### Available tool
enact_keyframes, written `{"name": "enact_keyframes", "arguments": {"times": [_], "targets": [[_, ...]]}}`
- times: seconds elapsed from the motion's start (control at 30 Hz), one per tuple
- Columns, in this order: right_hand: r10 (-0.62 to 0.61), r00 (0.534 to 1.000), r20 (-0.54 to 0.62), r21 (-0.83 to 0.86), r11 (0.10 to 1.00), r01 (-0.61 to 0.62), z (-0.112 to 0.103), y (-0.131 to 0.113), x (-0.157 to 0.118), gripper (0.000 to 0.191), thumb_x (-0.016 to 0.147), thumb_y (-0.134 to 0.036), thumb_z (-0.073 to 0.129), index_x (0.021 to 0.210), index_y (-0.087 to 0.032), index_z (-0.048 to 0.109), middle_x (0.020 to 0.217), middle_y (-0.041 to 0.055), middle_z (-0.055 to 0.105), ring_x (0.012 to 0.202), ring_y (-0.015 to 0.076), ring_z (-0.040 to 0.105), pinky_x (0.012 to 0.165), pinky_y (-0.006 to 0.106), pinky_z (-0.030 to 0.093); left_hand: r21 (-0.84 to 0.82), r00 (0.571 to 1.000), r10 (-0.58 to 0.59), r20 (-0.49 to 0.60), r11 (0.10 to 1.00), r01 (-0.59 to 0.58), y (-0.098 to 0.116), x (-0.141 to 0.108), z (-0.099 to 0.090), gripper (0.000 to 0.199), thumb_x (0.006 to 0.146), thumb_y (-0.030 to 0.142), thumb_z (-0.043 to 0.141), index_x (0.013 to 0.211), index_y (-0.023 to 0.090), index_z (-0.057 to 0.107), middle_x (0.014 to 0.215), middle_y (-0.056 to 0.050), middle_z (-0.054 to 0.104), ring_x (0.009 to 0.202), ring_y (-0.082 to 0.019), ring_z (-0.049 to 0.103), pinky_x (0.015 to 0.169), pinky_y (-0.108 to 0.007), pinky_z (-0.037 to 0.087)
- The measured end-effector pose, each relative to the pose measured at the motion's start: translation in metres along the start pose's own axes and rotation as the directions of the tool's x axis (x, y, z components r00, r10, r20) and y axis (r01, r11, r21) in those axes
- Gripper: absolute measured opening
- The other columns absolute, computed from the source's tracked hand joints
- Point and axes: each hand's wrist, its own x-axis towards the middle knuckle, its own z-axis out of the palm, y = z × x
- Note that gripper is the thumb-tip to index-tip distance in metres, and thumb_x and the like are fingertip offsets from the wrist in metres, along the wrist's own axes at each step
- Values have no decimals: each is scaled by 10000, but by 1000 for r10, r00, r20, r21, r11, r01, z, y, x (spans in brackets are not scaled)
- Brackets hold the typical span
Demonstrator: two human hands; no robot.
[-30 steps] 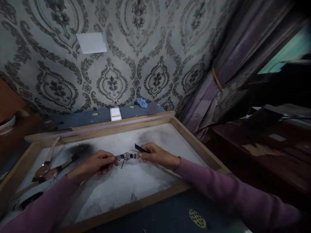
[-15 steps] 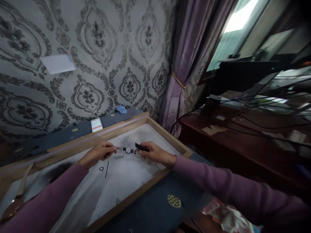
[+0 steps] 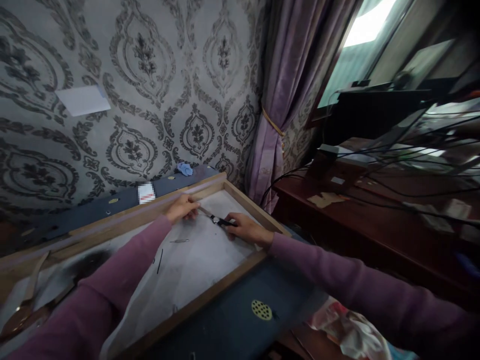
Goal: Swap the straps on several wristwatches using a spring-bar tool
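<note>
A small wristwatch (image 3: 215,219) with a round face is stretched between my two hands, over a white surface inside a wooden frame (image 3: 240,197). My left hand (image 3: 183,207) pinches the pale end of its strap. In my right hand (image 3: 243,229) is a slim black tool (image 3: 227,223), lying close beside the watch face; its fingers cover the other end of the strap. Below the hands, thin metal tweezers (image 3: 180,241) and a thin black stick (image 3: 160,261) lie on the white surface.
Brown strapped items (image 3: 23,312) lie at the frame's left end. A blue cloth (image 3: 184,169) and a small white packet (image 3: 146,193) sit behind the frame. At the right stands a dark red desk (image 3: 360,215) with cables.
My left hand has moved right and away from me, and the watch now slants. The black tool has swung across close to the watch face. The view has shifted slightly.
</note>
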Motion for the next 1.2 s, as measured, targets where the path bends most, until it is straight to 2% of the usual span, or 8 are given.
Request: {"name": "enact_keyframes", "arguments": {"times": [0.13,0.23,0.33,0.53,0.73,0.93,1.07,1.2], "targets": [[-19,1000,11,-119,993,20,-4,2,1,183,783,-239,585,934,-141,616,587,1,646,540,143,547,534,238,365,98,993,72,-93,993,-62,-19,-28,-21,304,939,310,585,1199,153,572,1167,-89,617,962,-219,639,812,-414,553],[-50,999,-1,-222,974,48,-5,0,-1,187,768,-245,596,913,-135,636,636,30,662,588,165,574,548,252,366,189,979,157,-129,973,-131,-43,-70,-31,104,915,174,523,948,149,619,777,-4,635,650,-149,616,686,-297,496],[-96,995,-41,-346,935,76,-4,-5,-7,133,794,-235,581,866,-145,647,744,62,683,671,174,591,594,257,365,260,961,228,-153,948,-184,-77,-120,-30,117,872,219,518,790,187,595,594,27,569,576,-172,583,594,-274,433],[-122,987,-107,-545,837,44,-12,-16,-18,169,879,-291,548,914,-156,643,806,80,690,715,190,604,603,263,327,433,870,418,-261,856,-281,-139,-183,-21,232,860,439,491,866,270,650,881,-30,768,773,-249,721,669,-293,539],[-156,984,-90,-643,764,62,-3,-29,-1,179,895,-321,577,992,-176,620,870,78,704,815,214,635,642,267,346,445,857,438,-272,847,-291,-145,-190,-16,311,909,451,407,797,280,641,734,-13,747,658,-239,711,590,-289,537],[-190,980,-57,-709,699,94,15,-24,30,145,906,-266,576,985,-152,616,1001,115,686,907,220,631,703,267,379,480,835,437,-333,841,-249,-139,-196,-18,289,932,381,373,827,245,606,787,-32,721,724,-233,690,676,-309,490],[-167,982,-93,-742,669,43,8,-17,38,171,927,-289,540,997,-147,603,1029,136,671,922,244,632,663,274,380,471,869,313,-383,876,-107,-136,-204,-36,279,932,359,350,855,224,582,797,-42,703,712,-230,664,667,-320,455],[-161,974,-156,-759,650,-14,6,-21,35,210,932,-306,514,1061,-151,573,1038,133,660,867,246,636,633,278,381,455,919,236,-317,888,-71,-140,-201,-43,237,925,295,364,886,202,578,783,-40,686,710,-224,649,673,-324,449]]}}
